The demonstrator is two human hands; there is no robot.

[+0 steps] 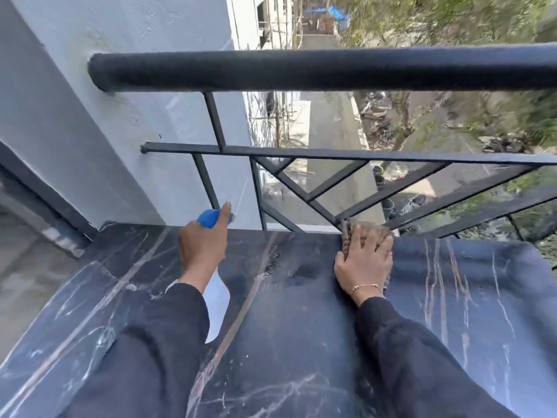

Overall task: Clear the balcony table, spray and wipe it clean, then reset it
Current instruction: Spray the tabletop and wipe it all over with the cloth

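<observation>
The balcony table (289, 321) has a dark marble-patterned top with pale veins and fills the lower part of the head view. My left hand (203, 245) grips a spray bottle (219, 300) with a white body and a blue nozzle head, held over the table's far left part, nozzle pointing away toward the railing. My right hand (366, 260) lies flat with spread fingers on a brown checked cloth (354, 229), pressing it onto the table's far edge. Most of the cloth is hidden under the hand.
A black metal railing (331, 69) with a thick top bar runs just beyond the table's far edge. A pale grey wall (90, 116) stands at the left. Far below the railing lie a road and greenery.
</observation>
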